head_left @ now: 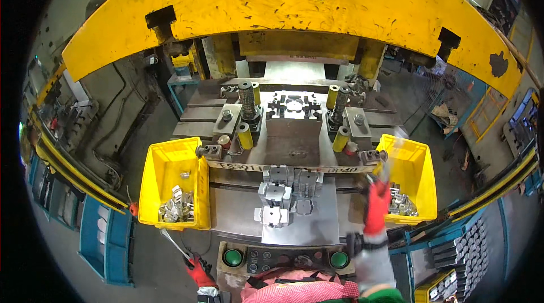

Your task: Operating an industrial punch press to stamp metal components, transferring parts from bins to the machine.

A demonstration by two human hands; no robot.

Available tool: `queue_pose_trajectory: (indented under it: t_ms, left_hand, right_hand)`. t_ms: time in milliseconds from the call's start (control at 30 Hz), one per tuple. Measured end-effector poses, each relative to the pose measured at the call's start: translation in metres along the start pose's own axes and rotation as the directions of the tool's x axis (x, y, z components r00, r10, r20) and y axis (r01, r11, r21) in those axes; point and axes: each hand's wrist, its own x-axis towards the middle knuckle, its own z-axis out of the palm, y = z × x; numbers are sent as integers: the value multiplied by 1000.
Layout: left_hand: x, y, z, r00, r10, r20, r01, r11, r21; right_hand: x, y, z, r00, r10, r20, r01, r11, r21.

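Note:
My left hand (199,273), in a red glove, is low at the left, closed around a long thin metal tool (173,243) that looks like tongs. The tool points up and left, below the left yellow bin (148,190). Smeared by motion, my right hand (376,207), also red-gloved, is beside the inner edge of the right yellow bin (422,178). A blurred greyish shape extends past its fingers; its kind cannot be made out. Between the hands, several block-shaped metal parts (275,194) stand grouped on a flat metal plate (317,223).
Behind the parts is a press die (294,133) with upright guide posts (247,99) and yellow cylinders. The press's yellow beam (238,3) spans above. Small metal pieces (178,205) lie in both bins. A control panel with green buttons (232,257) is at the front.

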Motion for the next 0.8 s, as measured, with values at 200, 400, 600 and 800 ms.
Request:
queue_pose_trajectory:
  t_ms: [200, 400, 600, 800]
  left_hand:
    - [34, -108, -32, 957, -275, -96, 291, 908, 300]
    - [70, -168, -16, 792, -514, 329, 251, 766, 592]
    - [111, -205, -20, 897, -279, 344, -146, 545, 825]
    - [104, -215, -25, 964, -201, 172, -53, 491, 869]
  right_hand:
    - [-95, 123, -188, 718, 99, -689, -262, 956, -135]
    - [-183, 216, -237, 880, 474, -16, -352, 631, -691]
    - [-183, 253, -194, 722, 672, -163, -505, 351, -789]
    - [-182, 241, -180, 754, 621, -215, -465, 273, -842]
